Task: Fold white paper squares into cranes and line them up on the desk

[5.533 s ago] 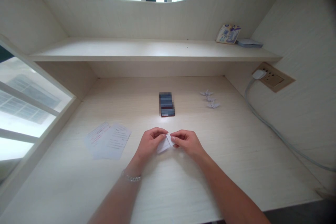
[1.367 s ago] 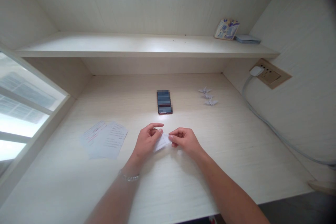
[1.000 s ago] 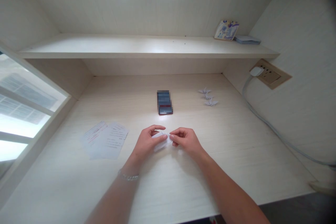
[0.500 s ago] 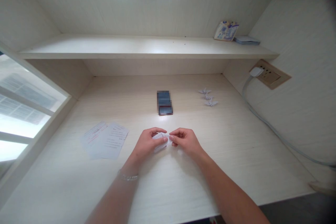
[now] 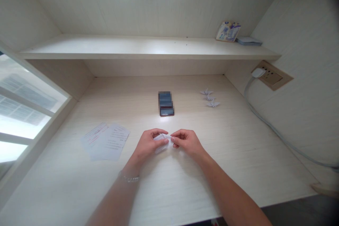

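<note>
A small folded piece of white paper point(image 5: 162, 147) is held between both hands, just above the desk near its middle. My left hand point(image 5: 151, 142) pinches its left side with thumb and fingers, and a bracelet point(image 5: 129, 178) hangs at that wrist. My right hand point(image 5: 186, 141) grips the paper's right end between thumb and fingertips. Parts of the paper are covered by the fingers, so its exact folded shape cannot be made out. Several folded paper cranes point(image 5: 212, 104) stand on the desk farther back, to the right.
A phone-like dark device point(image 5: 166, 104), its surface pixelated, lies beyond the hands. Printed paper sheets point(image 5: 107, 144) overlap at the left. A cable point(image 5: 270, 125) runs from the wall socket point(image 5: 274, 76) down the right side. The shelf point(image 5: 127, 46) holds a printed packet point(image 5: 228, 31).
Both hands keep nearly the same place and grip on the folded paper. Only a very slight shift of the fingers and paper shows.
</note>
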Demonstrator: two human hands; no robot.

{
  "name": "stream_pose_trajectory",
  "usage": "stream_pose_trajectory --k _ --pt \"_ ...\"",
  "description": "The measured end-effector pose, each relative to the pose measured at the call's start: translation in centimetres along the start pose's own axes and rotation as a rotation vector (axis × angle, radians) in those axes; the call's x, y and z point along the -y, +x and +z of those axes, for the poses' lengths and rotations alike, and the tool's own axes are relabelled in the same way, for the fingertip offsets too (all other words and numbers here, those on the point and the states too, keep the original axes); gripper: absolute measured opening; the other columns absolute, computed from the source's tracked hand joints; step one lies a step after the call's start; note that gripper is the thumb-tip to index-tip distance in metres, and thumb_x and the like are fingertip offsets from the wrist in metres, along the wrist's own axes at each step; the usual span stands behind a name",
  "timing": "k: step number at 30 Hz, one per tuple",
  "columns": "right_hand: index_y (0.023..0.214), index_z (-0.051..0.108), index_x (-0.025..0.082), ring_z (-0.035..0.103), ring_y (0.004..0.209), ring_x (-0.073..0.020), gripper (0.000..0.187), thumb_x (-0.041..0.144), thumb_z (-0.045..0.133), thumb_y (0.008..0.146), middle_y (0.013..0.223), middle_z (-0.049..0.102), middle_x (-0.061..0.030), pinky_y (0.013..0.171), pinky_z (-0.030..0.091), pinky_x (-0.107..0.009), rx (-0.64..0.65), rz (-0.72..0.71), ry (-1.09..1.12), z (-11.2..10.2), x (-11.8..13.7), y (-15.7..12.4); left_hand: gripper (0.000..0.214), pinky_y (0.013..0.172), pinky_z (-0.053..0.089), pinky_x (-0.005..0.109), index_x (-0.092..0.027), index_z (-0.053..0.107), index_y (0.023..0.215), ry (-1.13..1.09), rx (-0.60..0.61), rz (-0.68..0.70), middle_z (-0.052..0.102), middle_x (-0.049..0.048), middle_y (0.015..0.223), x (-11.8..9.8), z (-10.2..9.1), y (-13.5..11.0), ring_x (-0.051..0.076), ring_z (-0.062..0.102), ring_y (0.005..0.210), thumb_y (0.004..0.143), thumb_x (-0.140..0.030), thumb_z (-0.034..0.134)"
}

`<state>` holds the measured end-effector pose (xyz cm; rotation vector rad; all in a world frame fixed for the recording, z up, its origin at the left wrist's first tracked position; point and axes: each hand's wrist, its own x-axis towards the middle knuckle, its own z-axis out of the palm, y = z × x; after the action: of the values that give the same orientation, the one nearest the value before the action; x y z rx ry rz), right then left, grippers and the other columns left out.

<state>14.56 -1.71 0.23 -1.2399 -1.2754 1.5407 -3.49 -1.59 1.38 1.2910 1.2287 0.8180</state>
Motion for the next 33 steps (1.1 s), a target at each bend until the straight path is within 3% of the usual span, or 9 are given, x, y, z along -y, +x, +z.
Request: stream_pose_trajectory --k 10,19,27,33 --pt "0.079 0.068 0.012 0.06 0.052 -0.0139 0.026 0.035 0.069 0.066 0.058 0.064 -0.0027 0.052 0.047 -0.026 0.001 -0.006 -0.01 0.12 0.17 -0.09 0.028 0.057 0.042 0.025 -0.013 0.07 0.084 -0.001 0.024 -0.025 0.069 0.0068 0.077 -0.04 0.09 -0.03 0.017 0.059 0.066 0.066 -0.034 0.066" --pt "0.079 0.068 0.012 0.06 0.052 -0.0139 0.026 0.036 0.069 0.067 0.058 0.064 -0.0027 0.052 0.047 -0.026 0.009 -0.007 -0.016 0.17 0.13 -0.08 0.029 0.05 0.036 0.023 -0.012 0.068 0.07 -0.046 -0.005 -0.05 0.063 0.0037 0.063 0.22 0.17 0.11 0.013 0.052 0.055 0.069 -0.04 0.063" --pt "0.079 0.068 0.013 0.059 0.05 -0.0136 0.026 0.035 0.07 0.066 0.055 0.063 -0.0018 0.051 0.047 -0.026 0.009 0.002 -0.001 0.1 0.12 -0.03 0.033 0.048 0.033 0.022 -0.01 0.068 0.07 -0.17 0.021 -0.096 0.061 0.0039 0.061 0.34 0.29 0.14 0.012 0.049 0.052 0.07 -0.043 0.063" --pt "0.078 0.068 0.013 0.059 0.051 -0.0139 0.026 0.036 0.07 0.065 0.056 0.064 -0.0023 0.052 0.046 -0.026 -0.01 0.009 0.004 0.06 -0.01 -0.02 0.034 0.05 0.036 0.022 -0.011 0.069 0.076 -0.068 0.031 -0.064 0.064 0.0062 0.068 0.31 0.21 0.1 0.014 0.052 0.058 0.071 -0.043 0.061"
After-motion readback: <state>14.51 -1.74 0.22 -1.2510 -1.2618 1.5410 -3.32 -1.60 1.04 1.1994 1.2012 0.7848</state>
